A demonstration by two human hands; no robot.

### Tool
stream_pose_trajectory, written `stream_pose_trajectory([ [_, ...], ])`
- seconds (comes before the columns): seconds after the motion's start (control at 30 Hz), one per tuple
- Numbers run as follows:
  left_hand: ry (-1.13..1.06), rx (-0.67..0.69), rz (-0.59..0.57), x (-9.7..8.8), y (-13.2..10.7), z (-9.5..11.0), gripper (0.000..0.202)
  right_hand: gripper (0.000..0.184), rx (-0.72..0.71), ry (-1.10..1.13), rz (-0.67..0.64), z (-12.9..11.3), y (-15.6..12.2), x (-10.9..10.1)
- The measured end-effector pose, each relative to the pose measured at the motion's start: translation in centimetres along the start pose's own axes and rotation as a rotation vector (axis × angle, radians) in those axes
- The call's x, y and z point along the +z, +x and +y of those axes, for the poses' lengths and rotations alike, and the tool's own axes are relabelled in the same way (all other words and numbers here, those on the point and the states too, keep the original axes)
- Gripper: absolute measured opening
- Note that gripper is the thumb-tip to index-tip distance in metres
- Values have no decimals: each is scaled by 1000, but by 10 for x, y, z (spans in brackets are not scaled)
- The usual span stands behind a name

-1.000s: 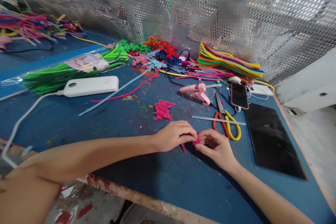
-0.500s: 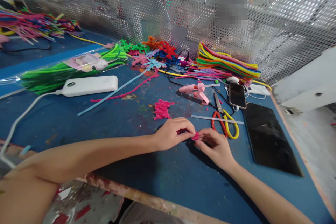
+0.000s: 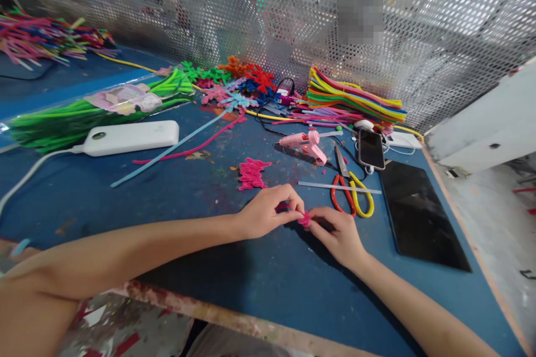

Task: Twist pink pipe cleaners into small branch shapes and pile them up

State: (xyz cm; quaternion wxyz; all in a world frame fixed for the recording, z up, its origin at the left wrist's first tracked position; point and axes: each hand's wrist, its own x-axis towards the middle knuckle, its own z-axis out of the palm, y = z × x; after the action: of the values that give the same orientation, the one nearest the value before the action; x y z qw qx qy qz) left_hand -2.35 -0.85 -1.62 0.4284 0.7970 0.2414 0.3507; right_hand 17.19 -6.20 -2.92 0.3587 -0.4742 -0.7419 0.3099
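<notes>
Between my two hands is a small bent piece of pink pipe cleaner [image 3: 304, 220]. My left hand [image 3: 268, 211] pinches it from the left with thumb and fingertips. From the other side my right hand [image 3: 338, 234] grips it between thumb and forefinger. Its exact shape is partly covered by the fingers. Just beyond my left hand, a small pile of bent pink pipe cleaners [image 3: 252, 173] lies on the blue tabletop [image 3: 268, 301]. Scissors [image 3: 350, 192] with one red and one yellow handle lie past my right hand, under a clear glue stick [image 3: 318, 186].
A pink glue gun [image 3: 304, 145], a phone [image 3: 371, 149] and a black tablet-like slab [image 3: 422, 215] lie to the right. A white power bank [image 3: 132, 137] and bagged green pipe cleaners [image 3: 54, 122] are left. Bundled coloured pipe cleaners [image 3: 352, 97] sit by the perforated metal screen [image 3: 293, 28].
The view has shifted slightly, so everything on the table sits a little further left. Both hands stay together on the pink piece, with only small finger movements.
</notes>
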Motion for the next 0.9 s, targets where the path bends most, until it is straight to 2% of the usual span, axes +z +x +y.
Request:
stream_pose_trajectory([
  [0.23, 284, 297, -130, -5, 4, -9, 8, 14, -386, -370, -14, -1, -2, -5],
  [0.4, 458, 396, -210, -8, 6, -10, 9, 13, -437, -507, -27, 1, 0, -4],
  [0.57, 493, 408, -208, -6, 4, -16, 11, 18, -403, -616, -88, 1, 3, -4],
  [0.67, 548, 370, -191, -2, 1, -19, 10, 21, -469, -662, -81, 1, 3, -5],
  [0.8, 542, 406, -146, 5, -5, -18, 12, 24, -590, -681, -54, 0, 1, -5],
  [0.9, 529, 366, -112, 10, -9, -14, 12, 26, -605, -715, -27, -3, -2, -3],
])
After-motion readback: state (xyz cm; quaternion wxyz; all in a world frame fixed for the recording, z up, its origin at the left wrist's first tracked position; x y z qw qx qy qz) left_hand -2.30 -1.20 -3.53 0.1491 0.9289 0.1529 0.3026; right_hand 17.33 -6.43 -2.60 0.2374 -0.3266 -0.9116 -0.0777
